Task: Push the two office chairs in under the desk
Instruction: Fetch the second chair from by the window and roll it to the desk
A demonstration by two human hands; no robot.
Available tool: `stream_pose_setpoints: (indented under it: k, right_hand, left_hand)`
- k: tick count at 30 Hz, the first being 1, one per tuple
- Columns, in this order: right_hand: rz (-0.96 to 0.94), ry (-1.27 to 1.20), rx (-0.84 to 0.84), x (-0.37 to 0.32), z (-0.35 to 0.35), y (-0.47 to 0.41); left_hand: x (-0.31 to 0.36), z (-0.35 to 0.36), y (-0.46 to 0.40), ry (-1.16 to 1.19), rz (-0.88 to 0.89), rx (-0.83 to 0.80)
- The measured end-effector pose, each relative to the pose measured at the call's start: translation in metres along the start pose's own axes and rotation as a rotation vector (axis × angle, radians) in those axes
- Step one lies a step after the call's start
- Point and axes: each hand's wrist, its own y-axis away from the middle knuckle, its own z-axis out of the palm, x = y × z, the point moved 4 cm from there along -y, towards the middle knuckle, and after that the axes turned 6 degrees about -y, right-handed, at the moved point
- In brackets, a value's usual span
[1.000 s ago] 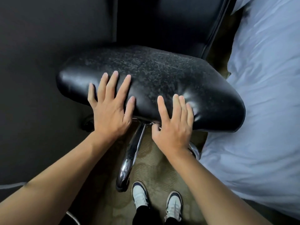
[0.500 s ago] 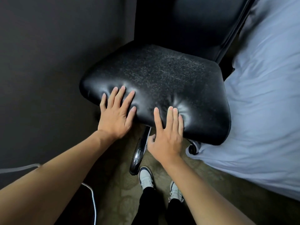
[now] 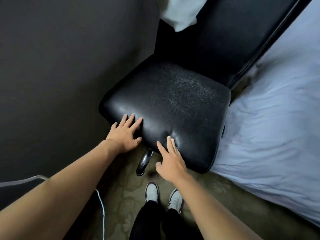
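A black leather office chair (image 3: 173, 101) stands in front of me, its backrest rising at the top right. One chrome base leg (image 3: 145, 160) sticks out under the seat's front edge. My left hand (image 3: 125, 132) lies flat against the seat's front left edge, fingers straight. My right hand (image 3: 170, 158) presses its straight fingers on the front edge further right. No second chair is in view. The dark panel (image 3: 60, 66) on the left may be the desk's side; I cannot tell.
A bed with a pale blue-white sheet (image 3: 277, 127) runs close along the chair's right side. A white cloth (image 3: 180, 13) hangs at the top. A white cable (image 3: 102, 205) trails on the patterned carpet at lower left. My shoes (image 3: 152, 191) stand just behind the chair.
The chair has rolled away from me and turned, its seat now further off. Both hands have slid from the seat top to its front edge.
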Motion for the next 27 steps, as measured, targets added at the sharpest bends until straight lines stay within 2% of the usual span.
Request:
stream_pose_setpoints:
  k: [2, 6, 9, 12, 18, 27]
  right_hand:
    - [0.041, -0.109, -0.032, -0.005, -0.004, 0.009]
    - [0.068, -0.215, 0.200, -0.014, -0.047, 0.015]
    - [0.056, -0.245, 0.279, -0.028, -0.080, 0.032]
    - [0.025, -0.199, 0.415, -0.054, -0.126, 0.045]
    - [-0.027, -0.154, 0.548, -0.096, -0.206, 0.083]
    - [-0.159, -0.108, 0.604, -0.122, -0.297, 0.120]
  left_hand:
    - [0.011, -0.005, 0.013, 0.077, 0.004, 0.004]
    - [0.038, -0.039, 0.021, 0.384, 0.010, 0.210]
    - [0.064, -0.066, 0.050, 0.620, 0.042, 0.317]
    - [0.074, -0.114, 0.071, 0.724, 0.075, 0.399]
    - [0.081, -0.205, 0.109, 0.735, 0.110, 0.579]
    - [0.093, -0.288, 0.127, 0.663, 0.039, 0.673]
